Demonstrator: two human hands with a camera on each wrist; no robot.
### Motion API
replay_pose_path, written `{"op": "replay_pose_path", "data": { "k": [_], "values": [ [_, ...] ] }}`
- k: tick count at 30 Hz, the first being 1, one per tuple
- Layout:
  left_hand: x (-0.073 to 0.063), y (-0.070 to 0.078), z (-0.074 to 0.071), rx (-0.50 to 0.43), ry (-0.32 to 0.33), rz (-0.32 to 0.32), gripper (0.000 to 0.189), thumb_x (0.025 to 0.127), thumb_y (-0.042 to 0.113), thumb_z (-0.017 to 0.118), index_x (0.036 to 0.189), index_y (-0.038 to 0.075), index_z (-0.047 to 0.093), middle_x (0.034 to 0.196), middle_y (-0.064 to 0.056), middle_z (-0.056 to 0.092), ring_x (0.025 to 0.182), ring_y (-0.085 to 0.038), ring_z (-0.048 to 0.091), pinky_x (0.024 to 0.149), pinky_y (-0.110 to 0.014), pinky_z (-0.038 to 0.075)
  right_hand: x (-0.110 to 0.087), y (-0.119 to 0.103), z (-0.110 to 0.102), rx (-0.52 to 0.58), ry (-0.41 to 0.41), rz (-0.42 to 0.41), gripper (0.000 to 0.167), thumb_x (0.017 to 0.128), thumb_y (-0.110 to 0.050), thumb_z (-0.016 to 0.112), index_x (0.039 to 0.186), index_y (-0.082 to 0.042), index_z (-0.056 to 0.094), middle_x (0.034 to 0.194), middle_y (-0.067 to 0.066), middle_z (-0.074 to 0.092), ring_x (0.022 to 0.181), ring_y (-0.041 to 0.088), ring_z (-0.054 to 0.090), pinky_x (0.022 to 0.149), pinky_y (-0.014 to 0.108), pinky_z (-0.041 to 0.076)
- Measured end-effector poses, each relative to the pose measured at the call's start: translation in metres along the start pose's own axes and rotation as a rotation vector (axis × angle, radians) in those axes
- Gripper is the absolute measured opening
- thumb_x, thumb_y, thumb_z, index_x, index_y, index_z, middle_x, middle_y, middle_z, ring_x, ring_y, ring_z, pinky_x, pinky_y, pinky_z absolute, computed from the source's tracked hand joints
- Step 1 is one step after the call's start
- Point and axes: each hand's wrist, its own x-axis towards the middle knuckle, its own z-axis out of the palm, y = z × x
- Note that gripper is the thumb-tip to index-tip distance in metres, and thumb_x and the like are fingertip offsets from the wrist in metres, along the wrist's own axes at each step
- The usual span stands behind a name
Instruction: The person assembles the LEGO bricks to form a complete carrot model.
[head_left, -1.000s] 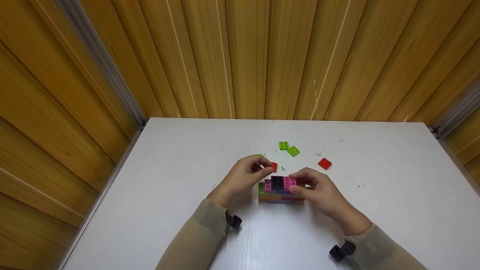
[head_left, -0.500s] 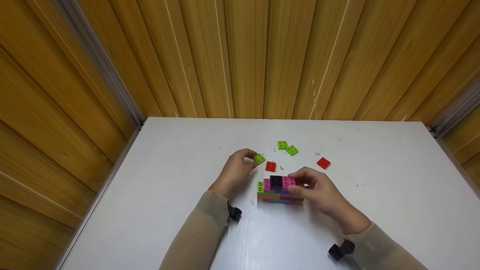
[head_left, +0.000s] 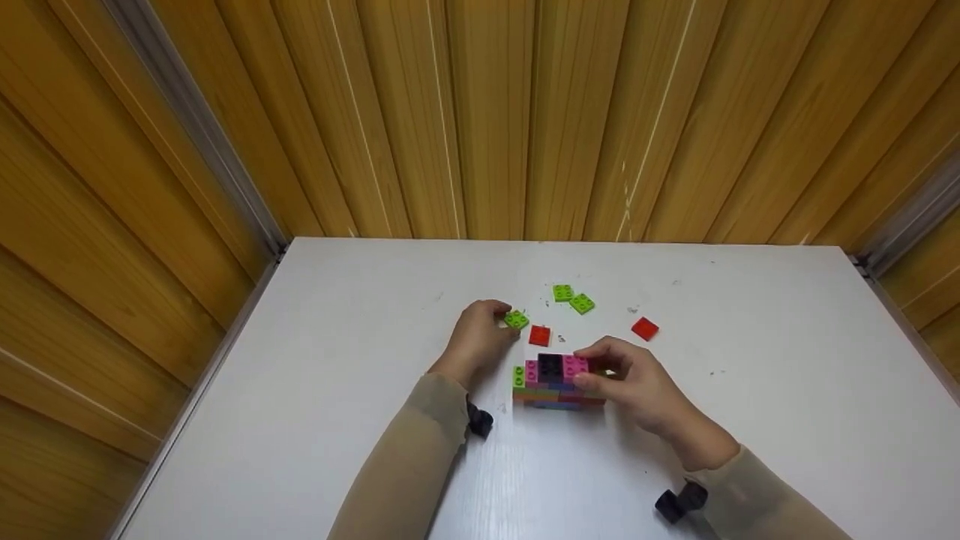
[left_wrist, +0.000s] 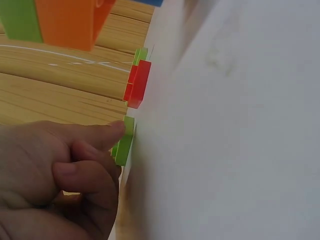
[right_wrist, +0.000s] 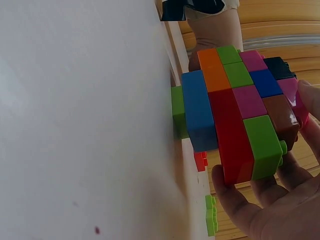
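My left hand pinches a lime-green toy building brick on the white table, thumb on the near side and fingers on the far side. In the left wrist view, a fingertip presses the green brick while other fingers curl beneath. My right hand holds the right end of a stepped wall of bricks, its thumb and index finger on the pink top brick. Orange, blue, red, brown and green bricks show in its layers in the right wrist view. Fingers hide part of its far side.
A red brick lies between the left hand and the wall of bricks. Two green bricks touch each other farther back, and another red brick lies to the right. Wood-pattern panels rise behind the table.
My left hand has moved left, away from the red brick beside the wall of bricks, and onto the green brick. The right hand keeps its hold with little movement.
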Motion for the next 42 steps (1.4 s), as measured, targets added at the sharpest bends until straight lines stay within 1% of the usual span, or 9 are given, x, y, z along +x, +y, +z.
{"op": "replay_pose_path", "data": {
  "k": [6, 10, 15, 19, 24, 29, 32, 36, 42],
  "values": [
    [0.000, 0.001, -0.001, 0.041, 0.007, 0.003, 0.041, 0.105, 0.011, 0.077, 0.145, 0.004, 0.073, 0.147, -0.012, 0.074, 0.148, -0.032, 0.064, 0.130, -0.049, 0.049, 0.001, -0.001, 0.001, -0.008, 0.000, 0.000, 0.033, 0.101, -0.021, 0.088, 0.129, -0.009, 0.077, 0.131, 0.011, 0.079, 0.115, 0.018, 0.069, 0.101, 0.023, 0.058],
    [-0.002, -0.001, -0.005, 0.036, 0.015, 0.003, 0.041, 0.103, 0.011, 0.077, 0.143, 0.004, 0.074, 0.147, -0.013, 0.074, 0.148, -0.032, 0.064, 0.129, -0.049, 0.050, 0.002, 0.000, 0.002, -0.003, -0.005, 0.000, 0.032, 0.101, -0.020, 0.088, 0.129, -0.007, 0.077, 0.130, 0.013, 0.079, 0.113, 0.017, 0.070, 0.099, 0.023, 0.059],
    [-0.006, -0.002, -0.009, -0.002, 0.018, -0.017, 0.041, 0.102, 0.010, 0.079, 0.143, 0.005, 0.074, 0.146, -0.012, 0.074, 0.143, -0.030, 0.066, 0.126, -0.049, 0.052, 0.003, 0.001, 0.002, -0.002, -0.007, 0.002, 0.032, 0.101, -0.019, 0.087, 0.128, -0.006, 0.077, 0.131, 0.015, 0.079, 0.112, 0.017, 0.070, 0.099, 0.023, 0.059],
    [-0.009, -0.004, -0.013, -0.040, 0.026, -0.030, 0.040, 0.102, 0.012, 0.081, 0.141, 0.006, 0.075, 0.143, -0.010, 0.075, 0.134, -0.027, 0.068, 0.121, -0.048, 0.056, 0.003, 0.000, 0.001, -0.002, -0.006, 0.004, 0.033, 0.100, -0.019, 0.088, 0.129, -0.007, 0.077, 0.131, 0.014, 0.078, 0.113, 0.016, 0.070, 0.099, 0.023, 0.058],
    [-0.015, -0.007, -0.018, -0.087, 0.009, -0.045, 0.039, 0.102, 0.019, 0.083, 0.141, 0.012, 0.076, 0.143, -0.006, 0.074, 0.127, -0.024, 0.068, 0.116, -0.046, 0.059, 0.002, 0.000, 0.002, -0.014, -0.009, 0.007, 0.034, 0.101, -0.022, 0.088, 0.130, -0.009, 0.077, 0.131, 0.011, 0.079, 0.114, 0.017, 0.070, 0.100, 0.022, 0.058],
    [-0.019, -0.006, -0.027, -0.141, -0.026, -0.010, 0.040, 0.101, 0.023, 0.083, 0.140, 0.015, 0.076, 0.145, -0.003, 0.072, 0.119, -0.020, 0.066, 0.110, -0.043, 0.059, 0.001, 0.000, 0.001, -0.034, 0.011, 0.024, 0.034, 0.101, -0.025, 0.088, 0.130, -0.012, 0.078, 0.130, 0.009, 0.079, 0.114, 0.018, 0.071, 0.100, 0.022, 0.059],
    [-0.020, -0.004, -0.032, -0.181, -0.050, 0.016, 0.040, 0.101, 0.022, 0.082, 0.139, 0.018, 0.075, 0.143, -0.002, 0.070, 0.093, -0.017, 0.063, 0.087, -0.036, 0.061, 0.001, 0.000, 0.000, -0.038, 0.017, 0.033, 0.034, 0.100, -0.026, 0.089, 0.130, -0.013, 0.078, 0.131, 0.008, 0.079, 0.116, 0.020, 0.071, 0.101, 0.022, 0.059],
    [-0.023, -0.002, -0.038, -0.241, -0.091, 0.056, 0.044, 0.099, 0.017, 0.080, 0.143, 0.019, 0.072, 0.140, -0.003, 0.067, 0.065, -0.013, 0.052, 0.059, -0.027, 0.051, 0.002, 0.001, 0.000, -0.042, 0.011, 0.021, 0.033, 0.100, -0.025, 0.088, 0.130, -0.013, 0.079, 0.131, 0.009, 0.079, 0.116, 0.019, 0.070, 0.102, 0.022, 0.059],
    [-0.029, 0.002, -0.047, -0.219, -0.126, 0.150, 0.052, 0.095, 0.016, 0.076, 0.148, 0.015, 0.072, 0.140, -0.005, 0.067, 0.065, -0.011, 0.054, 0.059, -0.026, 0.050, 0.001, 0.001, 0.000, -0.032, 0.013, -0.014, 0.031, 0.100, -0.019, 0.088, 0.128, -0.009, 0.079, 0.129, 0.012, 0.080, 0.113, 0.014, 0.069, 0.101, 0.023, 0.059]
  ]
}}
